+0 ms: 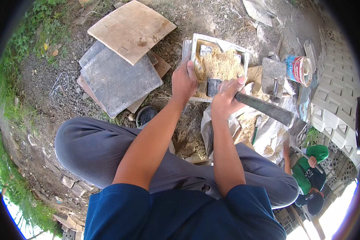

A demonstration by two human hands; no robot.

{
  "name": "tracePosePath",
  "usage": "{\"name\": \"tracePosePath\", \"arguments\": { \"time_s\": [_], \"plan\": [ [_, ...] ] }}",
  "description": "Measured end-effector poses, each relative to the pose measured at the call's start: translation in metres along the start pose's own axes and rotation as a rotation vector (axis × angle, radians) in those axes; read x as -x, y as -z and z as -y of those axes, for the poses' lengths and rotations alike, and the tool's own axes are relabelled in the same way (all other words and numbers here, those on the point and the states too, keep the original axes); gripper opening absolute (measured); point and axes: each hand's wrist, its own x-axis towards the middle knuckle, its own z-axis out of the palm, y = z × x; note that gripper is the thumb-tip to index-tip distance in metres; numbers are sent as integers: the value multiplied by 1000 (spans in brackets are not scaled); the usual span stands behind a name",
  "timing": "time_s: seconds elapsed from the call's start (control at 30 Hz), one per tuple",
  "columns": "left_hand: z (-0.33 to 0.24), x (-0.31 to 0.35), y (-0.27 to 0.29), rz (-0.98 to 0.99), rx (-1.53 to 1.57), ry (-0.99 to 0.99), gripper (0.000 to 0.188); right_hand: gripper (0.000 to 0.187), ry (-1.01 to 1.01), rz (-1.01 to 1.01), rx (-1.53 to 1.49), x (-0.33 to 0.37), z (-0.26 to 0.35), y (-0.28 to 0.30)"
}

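Note:
A pale square mould frame lies in front of me, partly filled with crumbly tan sand mix. Dark grey blocks show in the mix near its corners. My left hand grips the frame's left side, thumb up by the rim. Wrapped around a thick grey bar, my right hand is at the frame's near right corner. The bar slants out to the right and toward me; whether its other end continues beyond my fist, I cannot tell.
Left lie a tan board and grey slabs. Right of the frame are a flat grey plate, a blue-and-red bucket and plastic sacking. Pale patterned blocks are stacked farther right. A person in green works at lower right.

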Motion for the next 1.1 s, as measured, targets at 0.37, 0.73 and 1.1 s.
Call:
{"name": "tracePosePath", "arguments": {
  "time_s": [0.37,0.73,1.1],
  "plan": [
    [-6,0,-3,-1,29,-2,42,47,77,113,-245,-6,11,22],
    [-8,5,3,44,21,82,43,49,69,148,58,-5,1,-2],
    [-4,4,-2,12,19,62,41,50,22,160,-209,-21,19,-8]
  ]
}}
